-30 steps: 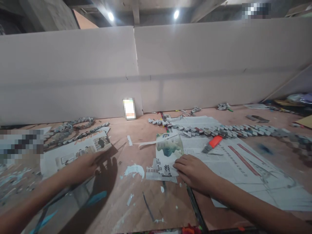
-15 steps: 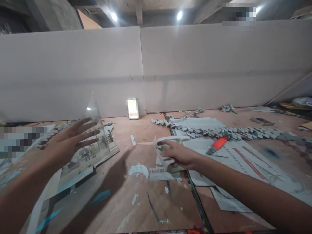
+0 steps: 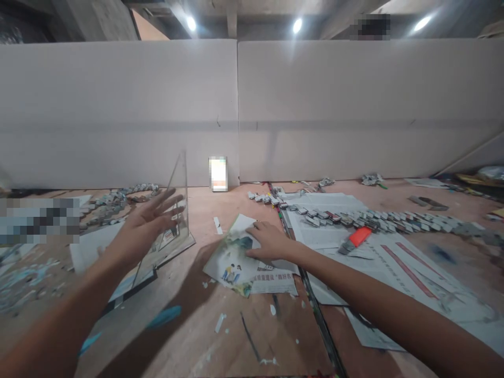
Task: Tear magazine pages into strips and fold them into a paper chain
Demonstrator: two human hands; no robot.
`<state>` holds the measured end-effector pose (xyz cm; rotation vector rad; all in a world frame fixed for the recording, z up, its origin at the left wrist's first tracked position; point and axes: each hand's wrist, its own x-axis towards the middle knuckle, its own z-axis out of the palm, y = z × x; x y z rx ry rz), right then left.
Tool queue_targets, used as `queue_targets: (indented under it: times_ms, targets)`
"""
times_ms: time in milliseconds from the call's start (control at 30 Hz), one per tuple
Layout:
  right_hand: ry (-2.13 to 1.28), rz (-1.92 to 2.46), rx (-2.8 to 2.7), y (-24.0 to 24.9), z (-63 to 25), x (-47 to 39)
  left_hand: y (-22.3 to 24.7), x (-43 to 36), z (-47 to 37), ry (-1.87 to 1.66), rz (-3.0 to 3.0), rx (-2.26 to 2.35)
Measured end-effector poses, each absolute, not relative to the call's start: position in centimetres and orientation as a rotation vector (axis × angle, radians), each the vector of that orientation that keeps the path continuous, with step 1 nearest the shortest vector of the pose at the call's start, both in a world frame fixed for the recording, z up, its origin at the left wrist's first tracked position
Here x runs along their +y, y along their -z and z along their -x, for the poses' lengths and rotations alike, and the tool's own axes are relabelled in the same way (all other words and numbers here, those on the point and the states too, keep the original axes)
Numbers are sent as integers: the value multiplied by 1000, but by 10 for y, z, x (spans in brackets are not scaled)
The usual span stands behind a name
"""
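Glass pane [image 3: 173, 220] tilted against splayed left hand [image 3: 147, 228]; right hand [image 3: 270, 242] flat on newspaper sheet [image 3: 236, 260]

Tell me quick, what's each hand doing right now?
Left hand: open, fingers spread against the tilted clear glass pane.
Right hand: open, flat on the printed paper sheet.

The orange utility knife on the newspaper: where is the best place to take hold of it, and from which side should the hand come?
Grip the orange utility knife around its orange body, probably from above, fingers across its width. It lies flat on the newspaper with its grey metal end pointing down-left, so keep clear of that end. The right hand is nearest.
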<state>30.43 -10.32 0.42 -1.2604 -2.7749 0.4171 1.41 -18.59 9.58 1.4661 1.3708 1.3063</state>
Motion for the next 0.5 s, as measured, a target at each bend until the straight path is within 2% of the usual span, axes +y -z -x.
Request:
queue_targets:
  times_ms: [100,200,300,367,500]
  targets:
    - [-404,1142,-2825,3,-298,-112,-89,-186,-20,-1193,-1838,1538]
    - [-651,1075,-2703,2,-297,-107,-76,-188,-37,-925,-2353,1714]
    - [-948,1172,-2354,-7,-308,-86,-53,-193,-60,-570,-2759,1650]
    - [-1003,1267,-2182,-13,-318,-72,-35,-196,-76,-323,-2904,1539]
    - [-976,1305,-2235,-18,-330,-59,-7,-196,-100,0,-2956,1378]
